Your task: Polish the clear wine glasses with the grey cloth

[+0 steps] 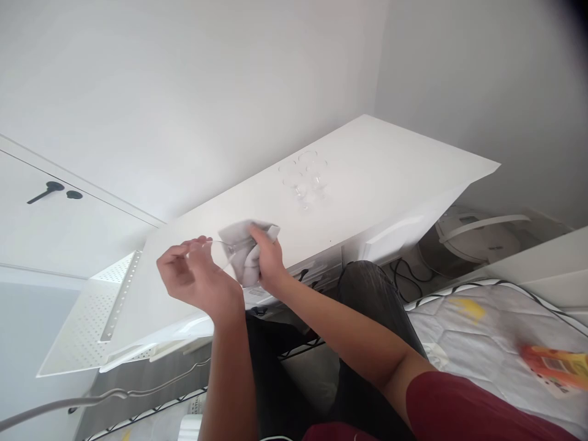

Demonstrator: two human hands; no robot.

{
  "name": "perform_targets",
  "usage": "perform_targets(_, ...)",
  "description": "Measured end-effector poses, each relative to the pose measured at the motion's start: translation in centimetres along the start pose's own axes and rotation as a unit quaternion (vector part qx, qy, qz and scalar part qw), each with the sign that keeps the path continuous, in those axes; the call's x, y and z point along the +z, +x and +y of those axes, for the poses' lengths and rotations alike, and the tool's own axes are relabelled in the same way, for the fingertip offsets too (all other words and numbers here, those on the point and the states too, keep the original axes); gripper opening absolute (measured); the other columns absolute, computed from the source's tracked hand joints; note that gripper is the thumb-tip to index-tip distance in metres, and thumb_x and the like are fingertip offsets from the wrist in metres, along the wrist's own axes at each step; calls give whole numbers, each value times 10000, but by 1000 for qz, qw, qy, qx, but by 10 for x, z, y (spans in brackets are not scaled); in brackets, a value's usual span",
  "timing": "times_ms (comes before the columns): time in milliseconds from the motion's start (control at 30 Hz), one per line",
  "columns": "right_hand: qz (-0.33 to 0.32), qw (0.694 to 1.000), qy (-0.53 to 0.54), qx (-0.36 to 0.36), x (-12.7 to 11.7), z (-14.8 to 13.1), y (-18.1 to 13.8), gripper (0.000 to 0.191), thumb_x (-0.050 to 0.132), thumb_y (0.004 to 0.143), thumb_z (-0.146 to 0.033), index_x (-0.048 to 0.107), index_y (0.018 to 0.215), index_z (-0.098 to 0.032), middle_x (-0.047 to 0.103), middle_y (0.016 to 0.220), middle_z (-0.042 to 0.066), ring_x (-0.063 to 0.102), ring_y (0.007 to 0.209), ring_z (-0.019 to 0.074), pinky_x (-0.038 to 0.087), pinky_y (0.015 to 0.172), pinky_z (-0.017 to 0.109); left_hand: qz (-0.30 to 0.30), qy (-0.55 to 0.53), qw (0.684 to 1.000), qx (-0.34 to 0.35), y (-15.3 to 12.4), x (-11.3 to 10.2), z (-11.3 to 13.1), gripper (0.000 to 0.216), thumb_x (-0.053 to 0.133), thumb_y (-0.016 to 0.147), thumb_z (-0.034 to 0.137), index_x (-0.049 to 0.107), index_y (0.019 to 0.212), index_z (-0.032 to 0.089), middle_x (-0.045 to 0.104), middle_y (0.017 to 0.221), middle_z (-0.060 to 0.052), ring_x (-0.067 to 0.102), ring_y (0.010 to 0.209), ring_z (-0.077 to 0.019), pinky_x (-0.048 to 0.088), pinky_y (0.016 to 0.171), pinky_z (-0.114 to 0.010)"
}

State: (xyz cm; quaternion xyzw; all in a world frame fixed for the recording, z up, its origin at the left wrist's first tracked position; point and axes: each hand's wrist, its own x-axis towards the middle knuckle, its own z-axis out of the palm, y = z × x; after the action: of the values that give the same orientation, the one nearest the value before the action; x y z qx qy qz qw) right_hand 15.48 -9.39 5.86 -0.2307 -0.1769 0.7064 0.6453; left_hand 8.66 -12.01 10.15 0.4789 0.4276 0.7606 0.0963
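My left hand (197,278) is closed around the rim end of a clear wine glass (219,252), above the left half of the white table (390,159). In my right hand (270,260) is a light grey cloth (248,269), bunched and wrapped about the stem end of the glass. The fingers cover part of the glass, and its transparency makes its outline faint. Farther back on the table, several clear glasses (307,180) stand close together, hard to see against the white top.
A white perforated panel (92,312) adjoins the table's left end. Beyond it is a white door with a black handle (46,191). At the right are a lidded metal pot (478,242), black cables and a quilted mattress (463,334) with an orange-yellow packet (558,365).
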Motion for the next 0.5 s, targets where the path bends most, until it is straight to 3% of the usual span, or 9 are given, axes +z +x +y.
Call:
perform_targets(67, 45, 997, -27, 56, -2, -4, 2, 286, 701, 849, -476, 607, 897, -210, 572, 599, -28, 549, 538, 141, 472, 553, 259, -33, 27, 998, 46, -8, 3, 2, 148, 687, 880, 241, 557, 952, 237, 545, 931, 7, 639, 957, -173, 537, 1010, -451)
perform_targets(100, 35, 994, -36, 98, -6, -8, 5, 291, 687, 850, -487, 593, 860, -212, 537, 548, -34, 511, 484, 139, 439, 501, 261, -54, 37, 995, 73, -9, 1, 2, 167, 718, 860, 243, 570, 936, 231, 556, 909, 5, 648, 932, -178, 551, 986, -454)
perform_targets(167, -30, 981, -39, 188, -14, -18, 11, 304, 677, 839, -502, 566, 815, -220, 526, 526, -31, 471, 439, 138, 391, 441, 264, -136, 49, 983, 117, -2, -6, 3, 203, 782, 807, 249, 593, 876, 222, 593, 868, -5, 669, 881, -196, 582, 919, -456)
perform_targets(233, -94, 963, -43, 249, -22, -25, 17, 308, 684, 825, -504, 569, 817, -218, 553, 567, -21, 463, 444, 133, 373, 418, 259, -260, 59, 954, 135, 10, -15, 7, 213, 824, 752, 240, 621, 816, 221, 643, 841, -21, 687, 844, -216, 602, 859, -454)
perform_targets(300, -99, 960, -61, 255, -25, -25, 19, 296, 696, 817, -488, 595, 859, -213, 578, 628, -17, 486, 484, 129, 398, 436, 251, -361, 82, 921, 119, 22, -21, 13, 162, 822, 740, 217, 672, 801, 222, 692, 854, -42, 698, 854, -231, 605, 844, -447)
perform_targets(333, -78, 966, -72, 237, -25, -23, 20, 291, 690, 823, -483, 602, 878, -212, 588, 658, -14, 510, 518, 132, 425, 462, 249, -381, 101, 914, 96, 25, -23, 16, 117, 801, 758, 212, 699, 815, 220, 710, 876, -52, 700, 876, -234, 604, 849, -439)
perform_targets(400, -16, 981, -96, 167, -22, -16, 18, 283, 652, 851, -488, 601, 891, -213, 614, 732, 0, 579, 628, 146, 491, 557, 248, -343, 138, 928, 37, 25, -22, 21, 32, 723, 824, 222, 732, 854, 218, 716, 899, -58, 692, 912, -227, 604, 857, -419)
perform_targets(500, 32, 988, -150, 35, -15, -8, 11, 256, 575, 901, -463, 564, 828, -217, 595, 767, 8, 597, 749, 155, 509, 685, 249, -179, 130, 974, -45, 16, -20, 16, 136, 597, 888, 255, 719, 842, 217, 669, 853, -40, 670, 908, -202, 614, 835, -390)
